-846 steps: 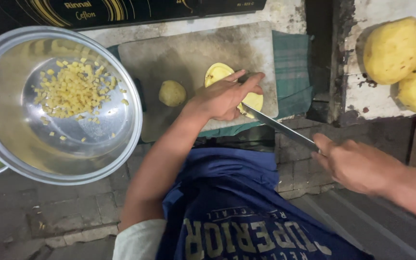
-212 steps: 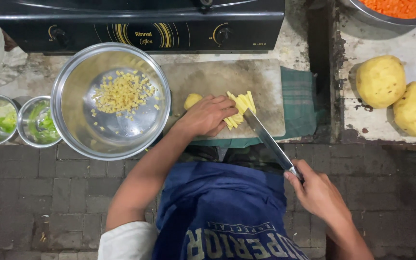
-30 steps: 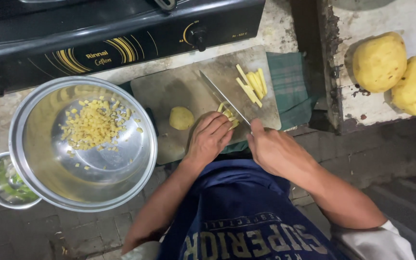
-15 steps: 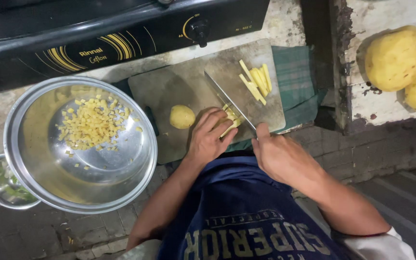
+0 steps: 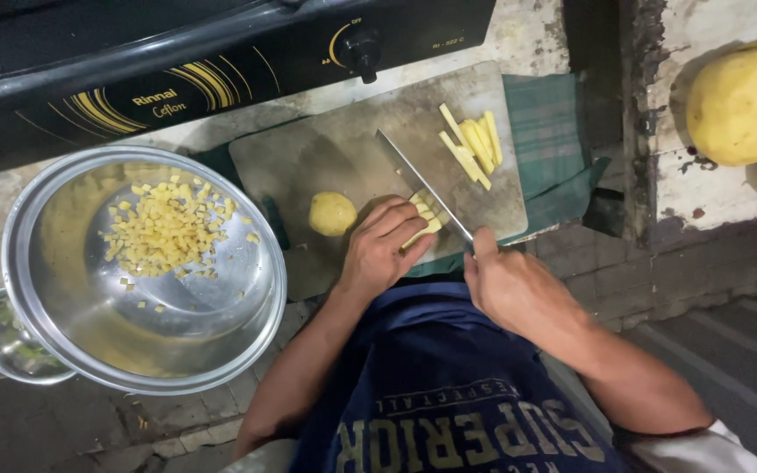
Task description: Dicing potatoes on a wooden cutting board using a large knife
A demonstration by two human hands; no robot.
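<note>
Head view, looking straight down at a grey cutting board [image 5: 335,158] on a green cloth [image 5: 549,131], just in front of a black stove [image 5: 177,61].

Left hand [image 5: 378,254] palm down on the near edge of the board, fingers curled close together and pressing on a small bundle of potato strips [image 5: 424,219]. Right hand [image 5: 505,285] closed tight round the handle of a knife [image 5: 422,186]; handle itself hidden in the fist. Blade runs diagonally up and away to the left, lying against the left fingertips, right over the strips. Cannot tell whether the edge is touching the board.

More on the board: rounded potato piece [image 5: 332,213] just left of the left hand, apart from it. Loose pile of cut sticks [image 5: 470,144] at the far right corner, well apart from the blade tip.

Left of the board: big steel bowl [image 5: 54,324], overlapping the board's left end, with small potato cubes [image 5: 168,229] scattered in its middle. Smaller steel bowl [image 5: 6,346] tucked partly under its left rim, contents mostly hidden.

Far right, on a raised ledge [image 5: 703,188]: two whole peeled potatoes [image 5: 742,101], touching each other, the second cut off by the frame edge.

Dark blue printed shirt [image 5: 431,394] fills the bottom centre.
</note>
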